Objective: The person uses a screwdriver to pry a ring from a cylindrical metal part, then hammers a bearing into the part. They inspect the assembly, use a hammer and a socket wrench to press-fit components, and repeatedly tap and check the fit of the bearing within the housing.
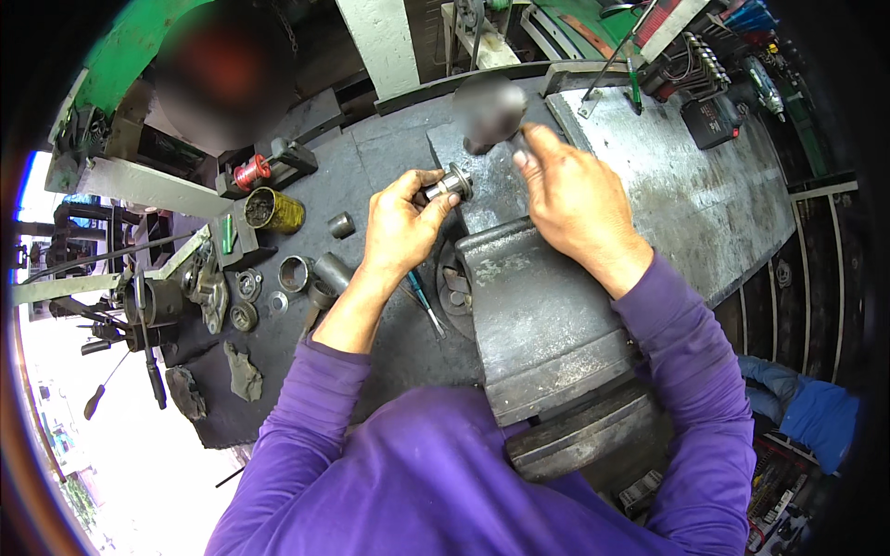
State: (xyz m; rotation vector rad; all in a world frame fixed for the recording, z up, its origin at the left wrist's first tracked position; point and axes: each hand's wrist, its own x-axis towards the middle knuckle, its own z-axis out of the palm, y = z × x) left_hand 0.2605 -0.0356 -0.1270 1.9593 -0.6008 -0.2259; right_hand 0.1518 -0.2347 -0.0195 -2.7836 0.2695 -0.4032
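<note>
My left hand pinches a small shiny metal cylinder with a flange between thumb and fingers, above the bench left of the vise. To its right, my right hand is closed, thumb against the curled fingers. Whatever it grips is hidden by the fingers and a blurred patch just beyond them. The large grey bench vise stands below and between my hands, close to my body. A short metal sleeve sits on the bench left of my left hand.
A yellow can, metal rings and several worn parts stand on the left of the dark bench. A blue-handled tool lies beside the vise. On the right are a metal plate and a black battery pack.
</note>
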